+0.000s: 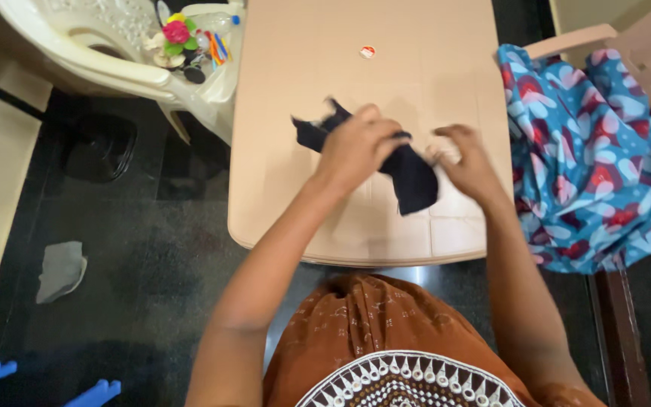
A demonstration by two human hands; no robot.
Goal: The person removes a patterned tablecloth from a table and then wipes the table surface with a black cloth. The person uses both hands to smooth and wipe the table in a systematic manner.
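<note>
Seen from above, the left hand (356, 147) closes its grip on a dark cloth (408, 177), which hangs bunched over the beige desk (303, 188). The right hand (470, 162) hovers just beside the cloth's right edge, fingers curled (whether they pinch the fabric cannot be told). A small red-and-white sticker (368, 51) sits near the desk's far side. Left of the desk stands a cream plastic chair (77, 53) carrying a heap of colourful small items (190, 45). To the right, a blue patterned fabric (589, 166) drapes over another chair (649, 53). A grey rag (60, 270) lies on the dark floor (152, 264).
</note>
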